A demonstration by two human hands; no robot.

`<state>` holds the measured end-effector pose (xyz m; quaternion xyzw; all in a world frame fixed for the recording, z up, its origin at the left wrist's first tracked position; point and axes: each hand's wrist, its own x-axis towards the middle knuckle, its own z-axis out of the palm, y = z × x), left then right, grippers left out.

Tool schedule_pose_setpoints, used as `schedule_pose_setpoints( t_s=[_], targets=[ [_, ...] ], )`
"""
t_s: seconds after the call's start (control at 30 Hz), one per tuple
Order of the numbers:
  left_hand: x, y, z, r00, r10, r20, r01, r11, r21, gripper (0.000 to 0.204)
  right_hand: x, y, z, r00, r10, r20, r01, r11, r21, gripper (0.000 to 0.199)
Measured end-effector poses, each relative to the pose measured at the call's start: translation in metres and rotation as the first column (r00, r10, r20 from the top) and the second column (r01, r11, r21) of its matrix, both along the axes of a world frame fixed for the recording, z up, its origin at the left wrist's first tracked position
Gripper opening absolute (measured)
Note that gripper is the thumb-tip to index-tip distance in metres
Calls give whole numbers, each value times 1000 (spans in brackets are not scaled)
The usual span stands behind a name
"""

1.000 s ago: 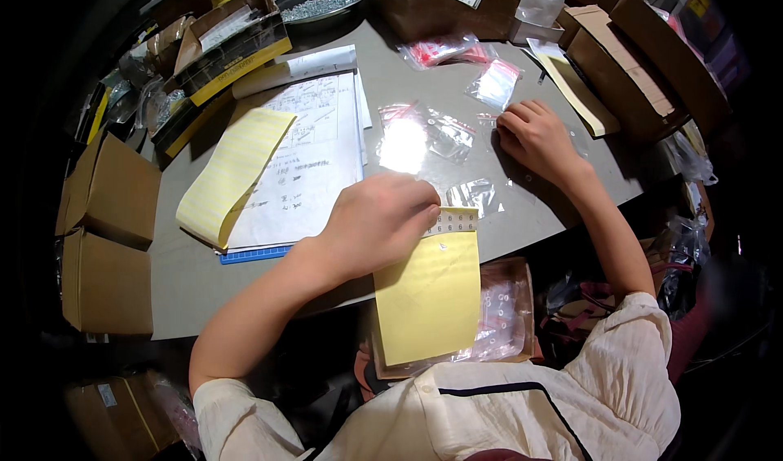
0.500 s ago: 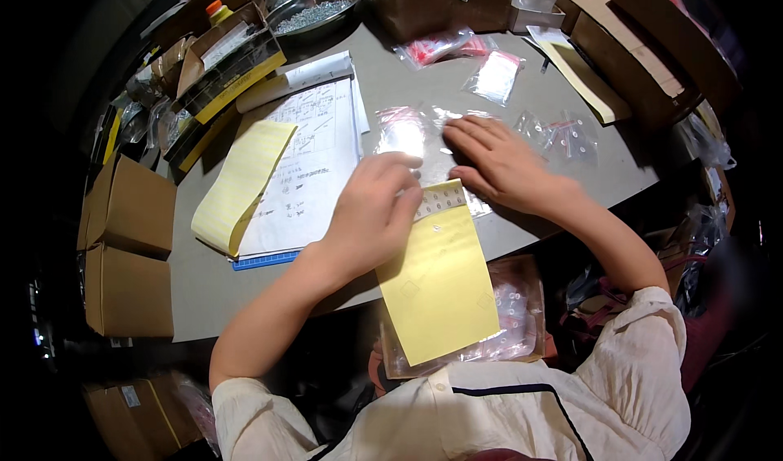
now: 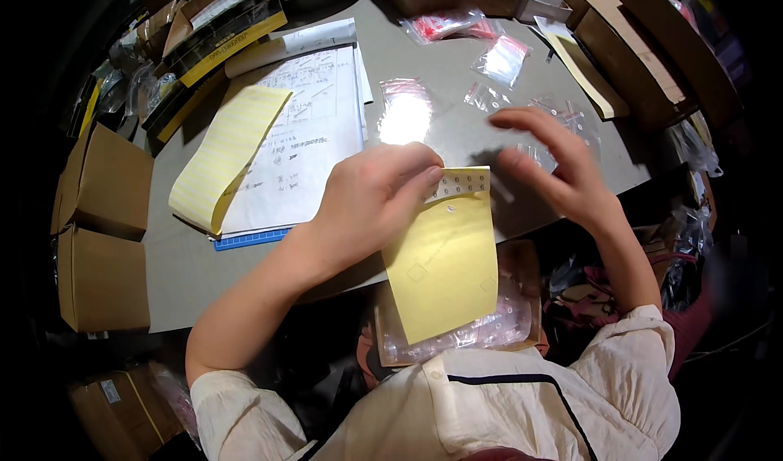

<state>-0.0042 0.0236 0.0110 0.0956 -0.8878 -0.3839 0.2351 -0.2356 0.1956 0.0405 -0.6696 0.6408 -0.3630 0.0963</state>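
My left hand point(image 3: 371, 188) is closed on the top edge of a yellow label backing sheet point(image 3: 444, 277), pinching it between thumb and fingers. Rows of small round printed stickers run along that top strip, and the sheet hangs down over the table edge. To its right my right hand point(image 3: 567, 176) is raised above the table, thumb and fingers apart, slightly blurred. Beyond the hands lies a stack of clear zip bags point(image 3: 405, 106). Small filled bags point(image 3: 563, 114) with white round stickers lie behind the right hand, and another small bag point(image 3: 488, 96) is farther left.
A carton point(image 3: 536, 326) of filled, stickered bags sits below the table edge. Handwritten papers point(image 3: 302, 147) and a folded yellow sheet point(image 3: 232, 155) lie at left, on a blue board point(image 3: 253, 239). Cardboard boxes point(image 3: 102, 277) stand at the left; red-edged bags point(image 3: 444, 25) lie at the back.
My right hand has lifted off the table and moved right, its fingers spreading. The left hand still holds the yellow sheet, whose top edge is raised. The view has shifted slightly.
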Motion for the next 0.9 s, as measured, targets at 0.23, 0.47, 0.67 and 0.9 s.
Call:
schedule_pose_setpoints(
  t_s=[0.23,0.47,0.67,0.9],
  targets=[
    [1,-4,8,982,-128,137,31,832,554,23,44,-5,-7,952,152,-265,-174,983,-60,48],
    [3,2,15,960,-235,152,163,912,376,42,33,16,-29,998,-56,16,58,992,-109,22],
    [4,2,6,984,-166,69,162,985,57,25,27,16,-27,737,-106,667,17,990,139,27],
    [3,1,5,985,-169,35,128,853,507,25,32,13,-8,977,162,139,-155,986,-61,45]
  ],
)
